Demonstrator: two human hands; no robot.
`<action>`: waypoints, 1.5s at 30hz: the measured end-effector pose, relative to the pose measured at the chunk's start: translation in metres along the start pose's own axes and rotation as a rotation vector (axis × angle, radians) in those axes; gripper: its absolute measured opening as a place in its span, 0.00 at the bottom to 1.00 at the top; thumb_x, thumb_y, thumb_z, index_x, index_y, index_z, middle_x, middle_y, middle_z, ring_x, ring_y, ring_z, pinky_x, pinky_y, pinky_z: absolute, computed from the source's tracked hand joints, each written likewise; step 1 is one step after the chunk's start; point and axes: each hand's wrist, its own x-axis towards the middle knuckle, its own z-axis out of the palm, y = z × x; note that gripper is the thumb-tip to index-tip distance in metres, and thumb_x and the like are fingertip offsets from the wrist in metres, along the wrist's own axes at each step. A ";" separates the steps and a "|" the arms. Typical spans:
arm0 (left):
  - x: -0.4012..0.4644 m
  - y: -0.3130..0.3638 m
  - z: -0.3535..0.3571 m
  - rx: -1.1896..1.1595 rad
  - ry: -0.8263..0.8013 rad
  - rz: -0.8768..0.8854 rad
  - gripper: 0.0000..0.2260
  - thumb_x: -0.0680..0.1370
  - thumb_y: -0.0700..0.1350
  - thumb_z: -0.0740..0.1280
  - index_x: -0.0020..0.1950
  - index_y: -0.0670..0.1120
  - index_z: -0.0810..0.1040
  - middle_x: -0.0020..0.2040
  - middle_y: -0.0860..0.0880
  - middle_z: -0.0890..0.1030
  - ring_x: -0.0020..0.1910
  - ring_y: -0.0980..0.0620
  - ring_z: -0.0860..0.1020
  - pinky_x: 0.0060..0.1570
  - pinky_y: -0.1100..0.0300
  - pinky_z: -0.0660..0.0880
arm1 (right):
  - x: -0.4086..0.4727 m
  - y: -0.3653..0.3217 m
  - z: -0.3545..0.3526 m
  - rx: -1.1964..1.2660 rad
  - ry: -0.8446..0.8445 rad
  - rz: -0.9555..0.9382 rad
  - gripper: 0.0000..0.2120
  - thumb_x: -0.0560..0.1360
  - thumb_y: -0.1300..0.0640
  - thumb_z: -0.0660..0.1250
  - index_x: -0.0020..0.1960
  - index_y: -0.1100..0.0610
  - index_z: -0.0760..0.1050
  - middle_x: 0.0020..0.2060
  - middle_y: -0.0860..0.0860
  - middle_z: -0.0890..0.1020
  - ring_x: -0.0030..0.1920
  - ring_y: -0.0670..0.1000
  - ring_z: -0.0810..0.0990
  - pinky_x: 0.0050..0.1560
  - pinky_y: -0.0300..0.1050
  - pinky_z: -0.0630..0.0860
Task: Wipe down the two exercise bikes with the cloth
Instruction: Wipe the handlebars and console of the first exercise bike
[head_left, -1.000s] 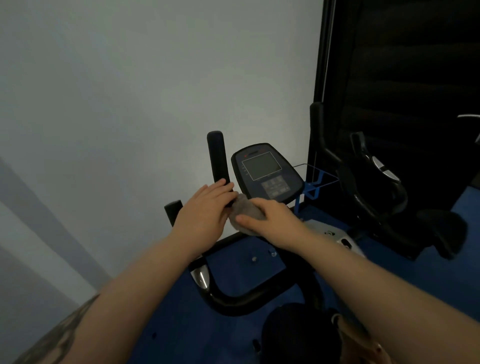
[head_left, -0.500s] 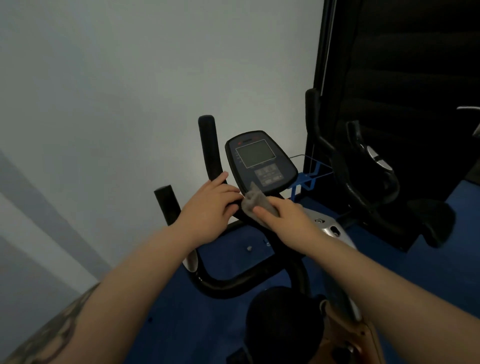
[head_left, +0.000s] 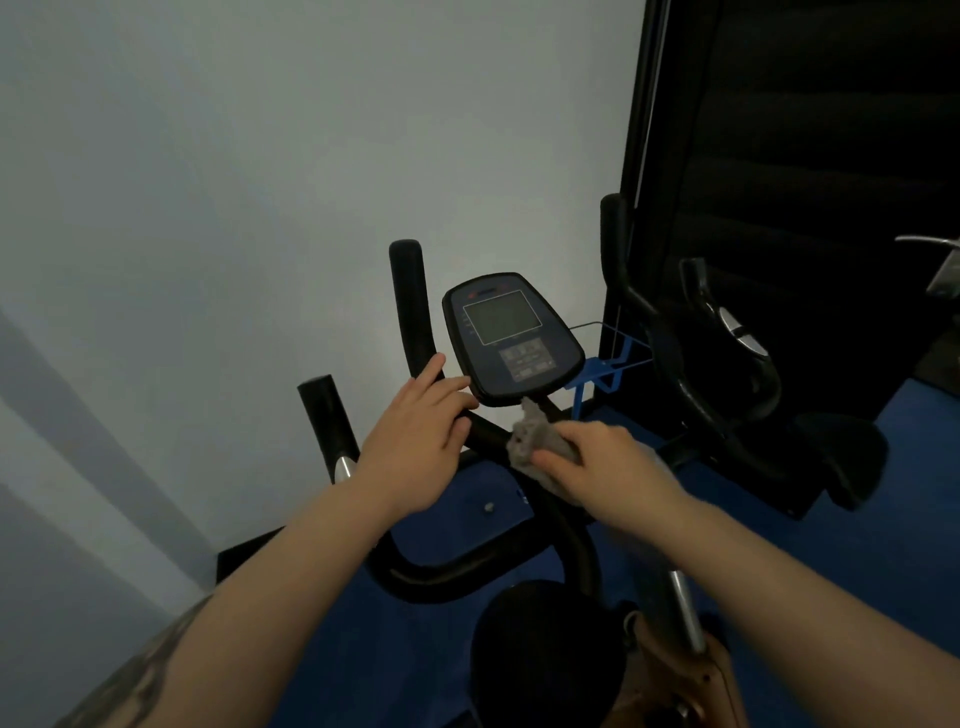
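Both hands are at the near bike's handlebar (head_left: 488, 434): the left hand (head_left: 415, 447) is laid over it with fingers loosely spread, and the cloth (head_left: 535, 441) is pinched by the right hand (head_left: 608, 462) below the console (head_left: 514, 338). Handlebar wiping seems underway; a rightward stroke is probably needed next. The bunched cloth runs roughly from 6 to 12 o'clock, tip toward the console. A second bike (head_left: 727, 374) stands at 3 o'clock.
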 end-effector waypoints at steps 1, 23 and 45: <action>0.001 0.000 -0.001 -0.004 0.004 0.004 0.14 0.83 0.45 0.57 0.66 0.47 0.75 0.72 0.52 0.69 0.78 0.53 0.49 0.76 0.53 0.50 | 0.009 -0.003 -0.001 -0.026 -0.022 -0.008 0.08 0.77 0.46 0.65 0.46 0.49 0.79 0.37 0.45 0.81 0.37 0.42 0.78 0.33 0.35 0.69; 0.008 -0.009 -0.009 0.210 -0.169 0.109 0.16 0.83 0.52 0.54 0.70 0.56 0.70 0.69 0.59 0.71 0.77 0.57 0.51 0.74 0.51 0.37 | -0.048 0.015 0.012 0.132 0.211 -0.156 0.15 0.74 0.56 0.70 0.60 0.47 0.79 0.52 0.43 0.82 0.51 0.42 0.78 0.53 0.42 0.75; 0.003 0.029 0.014 0.227 -0.116 0.003 0.14 0.83 0.50 0.53 0.63 0.51 0.74 0.59 0.52 0.74 0.67 0.50 0.65 0.74 0.52 0.39 | -0.065 0.027 0.034 0.273 0.252 -0.111 0.10 0.77 0.55 0.67 0.58 0.53 0.80 0.48 0.47 0.77 0.49 0.42 0.75 0.51 0.35 0.71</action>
